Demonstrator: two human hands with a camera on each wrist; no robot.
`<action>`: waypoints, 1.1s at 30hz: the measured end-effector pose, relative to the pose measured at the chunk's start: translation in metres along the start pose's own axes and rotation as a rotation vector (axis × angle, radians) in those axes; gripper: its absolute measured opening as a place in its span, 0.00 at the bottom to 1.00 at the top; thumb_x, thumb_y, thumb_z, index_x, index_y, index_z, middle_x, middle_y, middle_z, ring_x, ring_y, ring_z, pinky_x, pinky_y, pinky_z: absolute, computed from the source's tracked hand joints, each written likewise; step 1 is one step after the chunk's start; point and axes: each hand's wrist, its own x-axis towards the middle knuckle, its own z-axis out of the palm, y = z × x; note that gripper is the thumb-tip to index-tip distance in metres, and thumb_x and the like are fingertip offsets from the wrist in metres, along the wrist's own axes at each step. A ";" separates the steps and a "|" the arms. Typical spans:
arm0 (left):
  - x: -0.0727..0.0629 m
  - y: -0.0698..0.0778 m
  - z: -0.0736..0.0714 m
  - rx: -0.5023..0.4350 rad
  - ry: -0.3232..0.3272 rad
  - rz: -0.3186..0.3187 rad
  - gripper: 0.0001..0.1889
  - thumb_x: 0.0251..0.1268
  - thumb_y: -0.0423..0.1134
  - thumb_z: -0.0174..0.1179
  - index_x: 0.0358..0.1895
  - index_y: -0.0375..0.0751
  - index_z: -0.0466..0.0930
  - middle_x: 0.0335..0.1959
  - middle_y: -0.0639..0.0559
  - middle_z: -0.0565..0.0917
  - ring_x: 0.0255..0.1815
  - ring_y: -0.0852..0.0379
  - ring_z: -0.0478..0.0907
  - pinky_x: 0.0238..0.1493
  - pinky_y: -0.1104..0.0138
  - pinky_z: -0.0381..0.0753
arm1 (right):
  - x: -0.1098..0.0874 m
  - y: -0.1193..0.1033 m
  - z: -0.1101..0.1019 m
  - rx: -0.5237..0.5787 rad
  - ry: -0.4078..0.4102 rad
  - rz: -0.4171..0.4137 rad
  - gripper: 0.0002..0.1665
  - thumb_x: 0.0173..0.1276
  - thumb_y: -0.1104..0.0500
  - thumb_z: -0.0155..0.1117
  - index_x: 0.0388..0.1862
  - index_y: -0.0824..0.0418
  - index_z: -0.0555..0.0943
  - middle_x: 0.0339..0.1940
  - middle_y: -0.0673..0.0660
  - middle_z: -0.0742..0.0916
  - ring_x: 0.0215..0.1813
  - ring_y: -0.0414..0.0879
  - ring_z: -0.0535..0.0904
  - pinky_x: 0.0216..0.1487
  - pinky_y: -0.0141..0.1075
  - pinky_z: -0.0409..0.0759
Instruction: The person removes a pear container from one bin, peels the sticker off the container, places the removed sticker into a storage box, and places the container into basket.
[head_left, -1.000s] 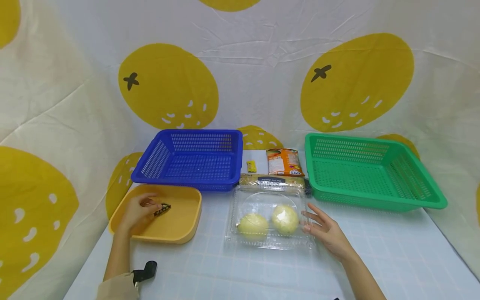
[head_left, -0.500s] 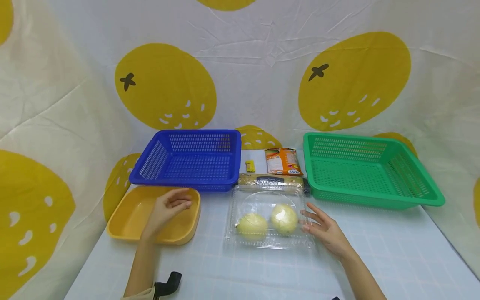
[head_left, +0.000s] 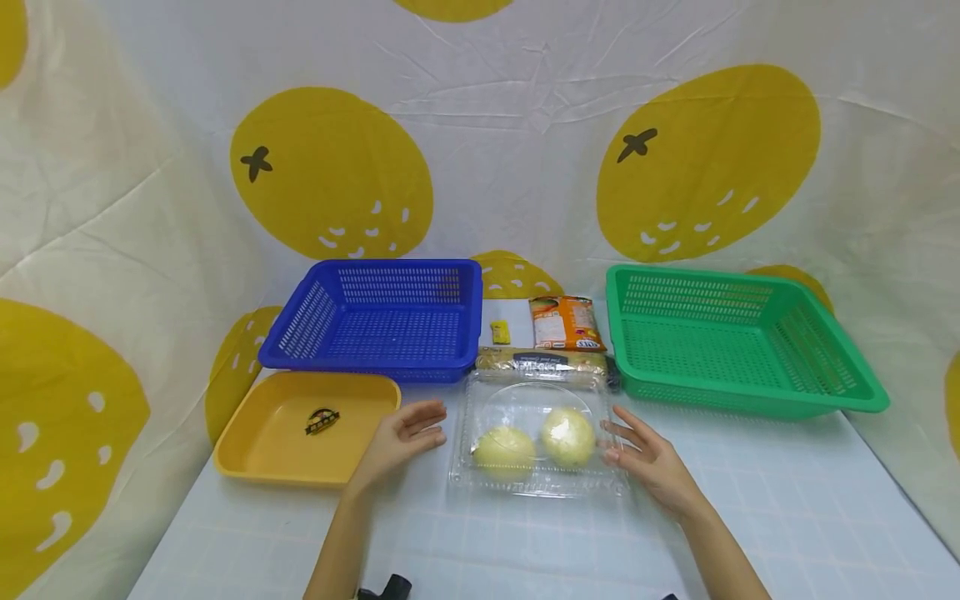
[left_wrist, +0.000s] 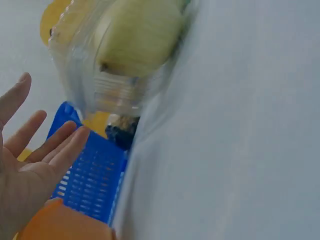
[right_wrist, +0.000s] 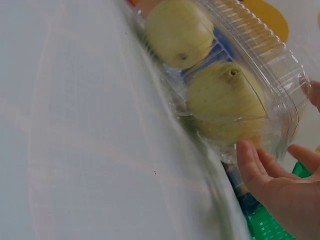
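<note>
A clear plastic clamshell box lies on the table with two pale yellow-green round fruits, one fruit to the left and another fruit to the right. My right hand is at the box's right side, fingers extended against its wall. My left hand is near the box's left side, between it and the yellow tray, holding nothing; in the left wrist view its fingers are spread, apart from the box. Inside the tray sits a small black-and-gold openwork object, its kind too small to make out.
Behind the box lies a long clear packet with a dark label. Farther back are an orange packet and a small yellow sachet. A blue basket stands back left, a green basket to the right. Printed cloth hangs behind.
My left hand held the small black-and-gold object in the tray, let go of it there and moved right toward the box. The right hand has stayed at the box's side.
</note>
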 end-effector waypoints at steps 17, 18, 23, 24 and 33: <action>-0.001 -0.014 0.029 0.041 -0.087 -0.078 0.40 0.58 0.32 0.65 0.72 0.35 0.54 0.71 0.34 0.56 0.70 0.35 0.55 0.64 0.57 0.64 | -0.001 0.007 -0.003 0.040 -0.023 -0.046 0.39 0.67 0.73 0.53 0.72 0.75 0.46 0.63 0.69 0.69 0.55 0.45 0.79 0.52 0.36 0.78; -0.001 -0.015 0.029 0.039 -0.089 -0.073 0.39 0.58 0.32 0.65 0.72 0.35 0.54 0.72 0.35 0.55 0.70 0.35 0.55 0.64 0.58 0.64 | -0.001 0.007 -0.003 0.045 -0.027 -0.053 0.39 0.67 0.74 0.52 0.72 0.75 0.47 0.63 0.65 0.71 0.55 0.46 0.79 0.52 0.36 0.78; -0.003 -0.018 0.032 0.038 -0.076 -0.056 0.39 0.59 0.32 0.64 0.72 0.36 0.55 0.72 0.37 0.55 0.71 0.37 0.54 0.64 0.59 0.64 | -0.001 0.008 -0.004 0.046 -0.048 -0.078 0.38 0.67 0.74 0.51 0.72 0.75 0.48 0.61 0.51 0.73 0.56 0.44 0.78 0.52 0.35 0.78; -0.003 -0.018 0.032 0.042 -0.073 -0.051 0.39 0.59 0.32 0.64 0.72 0.36 0.55 0.72 0.36 0.55 0.70 0.37 0.54 0.64 0.59 0.63 | -0.001 0.007 -0.004 0.039 -0.051 -0.079 0.37 0.67 0.74 0.51 0.71 0.75 0.48 0.61 0.50 0.74 0.56 0.43 0.78 0.52 0.34 0.78; -0.010 -0.011 0.034 0.067 -0.060 -0.056 0.40 0.56 0.32 0.66 0.72 0.35 0.54 0.72 0.37 0.56 0.69 0.39 0.58 0.63 0.60 0.66 | -0.005 0.001 -0.004 -0.006 -0.082 -0.072 0.38 0.66 0.75 0.52 0.72 0.73 0.49 0.61 0.51 0.71 0.53 0.46 0.79 0.46 0.35 0.81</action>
